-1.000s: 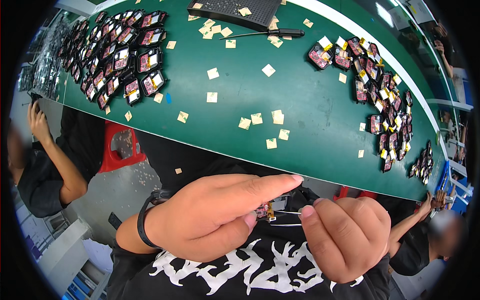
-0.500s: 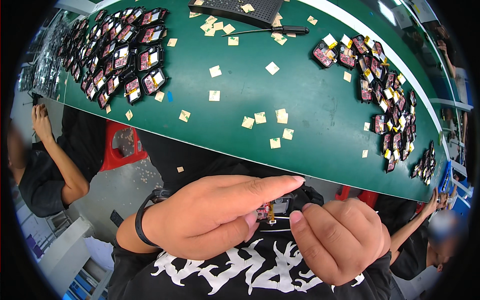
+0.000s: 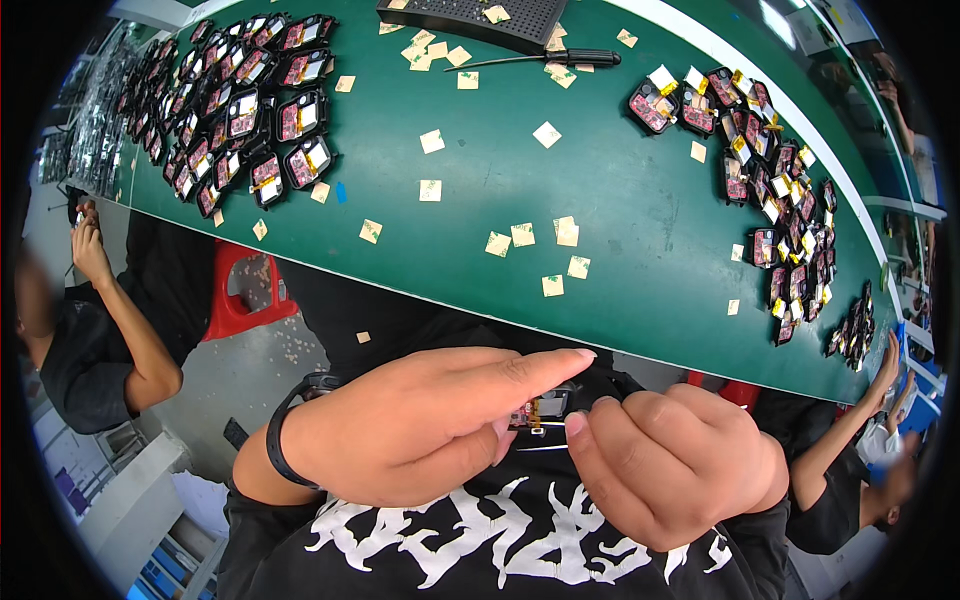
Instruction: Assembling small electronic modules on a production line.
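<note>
Close to my chest, my left hand and my right hand meet around a small black electronic module with a red board and yellow tape on it. The left index finger stretches straight over the module, hiding most of it. My right thumb and fingers pinch its right side. A thin pale strip or wire shows just under the module, between the hands. A black band circles my left wrist.
A green worktable holds rows of similar modules at the far left and right, scattered yellow paper squares, a screwdriver and a black perforated box. A red stool stands below. Other people sit at left and right.
My right hand has closed in on the module, its thumb now against the left fingertip. The view shifted slightly; the table items are unmoved.
</note>
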Available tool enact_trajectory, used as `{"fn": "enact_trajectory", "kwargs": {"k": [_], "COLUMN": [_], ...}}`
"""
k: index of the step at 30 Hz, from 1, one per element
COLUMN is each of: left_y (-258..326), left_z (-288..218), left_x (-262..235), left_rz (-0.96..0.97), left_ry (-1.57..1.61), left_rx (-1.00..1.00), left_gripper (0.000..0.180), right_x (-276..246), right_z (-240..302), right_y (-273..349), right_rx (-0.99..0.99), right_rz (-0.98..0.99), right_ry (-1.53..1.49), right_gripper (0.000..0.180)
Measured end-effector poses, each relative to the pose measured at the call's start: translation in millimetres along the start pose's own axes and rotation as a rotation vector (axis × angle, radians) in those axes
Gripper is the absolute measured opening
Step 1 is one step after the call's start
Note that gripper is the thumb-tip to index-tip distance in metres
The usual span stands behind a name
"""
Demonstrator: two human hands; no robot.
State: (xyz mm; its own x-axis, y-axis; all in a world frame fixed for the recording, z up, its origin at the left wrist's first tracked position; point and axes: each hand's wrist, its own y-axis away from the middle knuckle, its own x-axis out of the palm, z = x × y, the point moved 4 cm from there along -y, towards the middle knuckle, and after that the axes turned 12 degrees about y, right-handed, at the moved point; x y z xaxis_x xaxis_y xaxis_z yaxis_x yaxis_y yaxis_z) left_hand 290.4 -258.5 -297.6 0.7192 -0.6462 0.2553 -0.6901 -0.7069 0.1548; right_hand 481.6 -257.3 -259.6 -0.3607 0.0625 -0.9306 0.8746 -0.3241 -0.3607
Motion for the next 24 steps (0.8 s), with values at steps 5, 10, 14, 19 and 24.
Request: {"fn": "enact_trajectory", "kwargs": {"k": [5, 10, 14, 19, 24], "left_y": [-3, -3, 0, 15, 46], "left_z": [3, 5, 9, 9, -2], "left_x": [0, -2, -11, -33, -98], "left_rz": [-0.022, -0.110, -0.216, -0.322, -0.824], "left_ry": [-0.141, -0.182, -0.267, -0.154, -0.230], "left_rx": [0.081, 0.042, 0.023, -0.126, -0.011], "left_gripper": [0.059, 0.056, 0.052, 0.046, 0.023], "right_x": [4, 5, 2, -3, 25], "right_z": [0, 3, -8, -50, -97], "right_y": [0, -3, 3, 24, 5], "right_rx": [-0.008, 0.000, 0.169, 0.573, 0.858], "right_rz": [-0.014, 0.046, 0.066, 0.042, -0.009], "right_ry": [0.046, 0.163, 0.139, 0.066, 0.132], "right_gripper": [0.013, 0.015, 0.022, 0.024, 0.032]}}
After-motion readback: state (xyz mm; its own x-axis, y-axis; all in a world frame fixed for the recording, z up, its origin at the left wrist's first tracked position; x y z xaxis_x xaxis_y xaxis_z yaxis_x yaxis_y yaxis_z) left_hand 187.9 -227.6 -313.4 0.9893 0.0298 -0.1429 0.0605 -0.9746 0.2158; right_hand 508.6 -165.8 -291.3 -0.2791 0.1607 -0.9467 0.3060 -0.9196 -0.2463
